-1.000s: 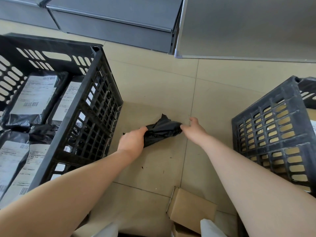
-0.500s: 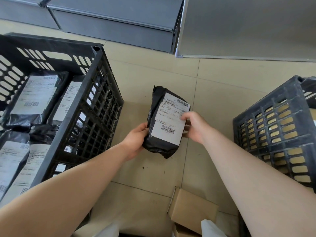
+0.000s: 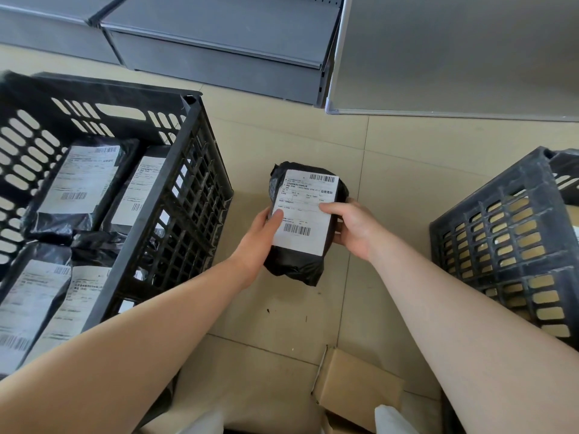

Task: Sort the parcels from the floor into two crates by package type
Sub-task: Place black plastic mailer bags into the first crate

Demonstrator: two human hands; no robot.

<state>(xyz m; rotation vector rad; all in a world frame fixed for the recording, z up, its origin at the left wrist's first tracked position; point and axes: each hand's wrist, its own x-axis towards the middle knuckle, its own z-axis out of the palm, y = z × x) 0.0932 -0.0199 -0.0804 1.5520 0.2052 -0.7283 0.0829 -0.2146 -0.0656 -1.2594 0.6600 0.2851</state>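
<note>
Both hands hold one black poly-bag parcel [image 3: 305,214] above the floor [image 3: 391,183], between the two crates. Left hand [image 3: 261,228] grips its left edge, thumb lying across the white label [image 3: 305,211] w/ fingers behind; right hand [image 3: 352,225] grips the right edge, thumb on the label, fingers curled round the back. Vs 1 s ago: then the parcel was a crumpled black bundle low near the floor, no label showing; half a sec ago it was already turned label-up but tilted; now it sits a bit straighter and more squarely betw. the hands, w/ both thumbs on the label. Long axis runs roughly away from the person, slightly leaning right at the far end; label faces up toward the camera, barcode strip at the far end, second barcode nearer. Loose bag tail hangs at the near end. Left crate [image 3: 175,195], black, holds several similar black bagged parcels [image 3: 78,183], labels up. Right crate [image 3: 507,220], also black, shows tan through its slots. A cardboard box [image 3: 357,386] lies on the floor near the person. Grey shelving [image 3: 219,42] beyond.
</note>
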